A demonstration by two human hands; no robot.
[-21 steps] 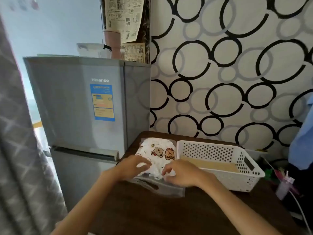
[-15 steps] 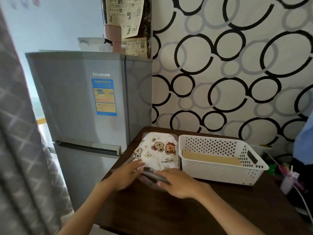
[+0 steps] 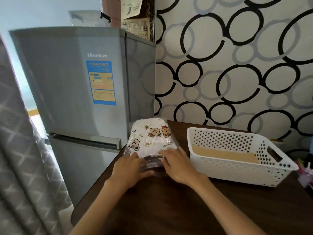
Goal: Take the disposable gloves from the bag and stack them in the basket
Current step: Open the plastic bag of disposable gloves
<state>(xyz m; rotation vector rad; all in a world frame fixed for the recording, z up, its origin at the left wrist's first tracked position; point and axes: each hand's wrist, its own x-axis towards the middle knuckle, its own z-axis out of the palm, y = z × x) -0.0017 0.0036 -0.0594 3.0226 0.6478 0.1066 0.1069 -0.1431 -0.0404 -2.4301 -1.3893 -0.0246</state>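
A clear plastic bag (image 3: 150, 136) printed with cartoon bears lies at the far left of the dark wooden table (image 3: 169, 209), stuffed with white disposable gloves. Its clear open end points toward me. My left hand (image 3: 130, 168) grips that clear end, fingers on top and thumb underneath. My right hand (image 3: 176, 165) holds the same end from the right, its fingers lying over the printed part. To the right of the bag stands a white perforated basket (image 3: 228, 168) with only a brown cardboard sheet (image 3: 223, 153) on its bottom.
A grey fridge (image 3: 76, 90) stands against the table's left edge, with a patterned curtain (image 3: 20, 167) further left. The circle-patterned wall (image 3: 237, 65) runs behind the table. Pink items (image 3: 304, 172) sit off the table's right side.
The bag's flat clear end has been lifted and bunched between my hands. Both hands have slid along it and now sit a little further apart.
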